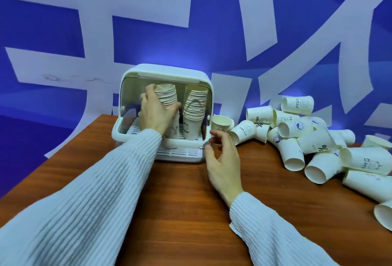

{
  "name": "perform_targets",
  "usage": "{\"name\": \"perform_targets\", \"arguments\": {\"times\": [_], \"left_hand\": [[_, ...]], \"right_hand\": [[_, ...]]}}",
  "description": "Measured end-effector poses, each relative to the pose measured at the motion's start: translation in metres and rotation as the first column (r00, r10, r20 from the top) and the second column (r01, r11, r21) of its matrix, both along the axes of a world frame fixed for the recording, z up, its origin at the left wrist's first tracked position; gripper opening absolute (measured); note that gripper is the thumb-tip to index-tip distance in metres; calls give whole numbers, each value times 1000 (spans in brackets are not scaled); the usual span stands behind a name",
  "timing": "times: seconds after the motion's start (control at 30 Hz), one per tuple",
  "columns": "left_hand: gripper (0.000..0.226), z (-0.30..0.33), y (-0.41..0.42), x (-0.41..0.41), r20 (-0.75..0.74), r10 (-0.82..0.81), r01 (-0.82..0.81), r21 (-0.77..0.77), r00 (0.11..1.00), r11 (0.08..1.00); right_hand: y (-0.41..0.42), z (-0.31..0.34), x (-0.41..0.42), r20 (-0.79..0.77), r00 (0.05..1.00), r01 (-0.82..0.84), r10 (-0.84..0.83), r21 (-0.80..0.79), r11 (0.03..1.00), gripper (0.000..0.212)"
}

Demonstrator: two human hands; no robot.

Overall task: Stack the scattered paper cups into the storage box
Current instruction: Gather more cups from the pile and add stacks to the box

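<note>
— On the wooden surface (174,191), what stands at the back?

— A white storage box (165,70) with its front open, against a blue wall with big pale lettering (135,38). Two stacks of paper cups stand upright inside on the slotted tray (135,131).

— And the hands?

— The left hand (156,113) reaches into the box, fingers and thumb curled round the left stack (167,97), which tilts a little. The right stack (194,111) stands just beside it, untouched.

— The right hand?

— The right hand (222,157) hovers by the box's front right corner, fingers loosely spread and holding nothing. A single cup (221,124) stands upright just beyond its fingertips; whether they touch it, I cannot tell.

— The rest of the cups?

— A heap of loose cups (314,138) lies scattered to the right, most on their sides, some printed "HELLO". Both arms wear ribbed white sleeves (84,202).
</note>
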State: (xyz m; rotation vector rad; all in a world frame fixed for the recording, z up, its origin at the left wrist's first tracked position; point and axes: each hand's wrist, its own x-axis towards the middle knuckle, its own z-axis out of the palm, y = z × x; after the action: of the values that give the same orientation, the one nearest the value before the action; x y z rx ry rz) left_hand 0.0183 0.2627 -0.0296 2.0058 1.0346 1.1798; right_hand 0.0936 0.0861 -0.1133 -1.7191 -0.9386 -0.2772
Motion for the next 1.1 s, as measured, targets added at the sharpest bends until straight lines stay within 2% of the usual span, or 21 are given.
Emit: {"name": "perform_targets", "arguments": {"times": [0.1,0.23,0.43,0.53,0.6,0.67,0.73,0.8,0.87,0.93,1.03,1.1], "left_hand": [[83,4,15,10,-52,8,-8,5,999,1000],[81,2,23,29,-99,-90,94,38,991,995],[96,-1,35,32,-74,-221,216,-72,972,974],[110,-3,27,24,-16,-186,184,-98,982,978],[110,-2,13,18,60,-133,139,-113,989,984],[98,-2,-8,12,120,-65,70,-34,991,997],[78,-10,-35,10,197,-27,3,119,980,993],[62,-24,-68,13,243,-87,14,289,966,957],[52,-44,-99,20,220,-205,101,409,954,907],[48,-64,-120,26,150,-308,205,476,939,855],[44,-86,-134,28,-8,-410,358,505,912,785],[43,-93,-138,27,-65,-457,428,487,887,761]], "right_hand": [[2,-3,3,-7,1000,-6,6,4,1000,34],[5,-4,9,-33,999,1,-1,10,1000,35],[7,-4,19,-74,997,17,-14,36,999,36],[7,-2,25,-68,997,43,-40,41,998,32],[3,-1,35,-71,992,103,-100,37,994,29],[-2,-1,45,-89,982,168,-166,23,985,28],[-8,0,55,-116,969,220,-219,-2,975,28],[-11,0,63,-127,957,260,-262,-33,965,31],[-12,-3,72,-86,950,291,-299,-92,952,36],[-10,-7,83,27,953,302,-302,-165,939,46],[0,-12,100,315,921,339,-230,-357,870,62],[8,-14,108,387,905,362,-178,-480,799,66]]}}
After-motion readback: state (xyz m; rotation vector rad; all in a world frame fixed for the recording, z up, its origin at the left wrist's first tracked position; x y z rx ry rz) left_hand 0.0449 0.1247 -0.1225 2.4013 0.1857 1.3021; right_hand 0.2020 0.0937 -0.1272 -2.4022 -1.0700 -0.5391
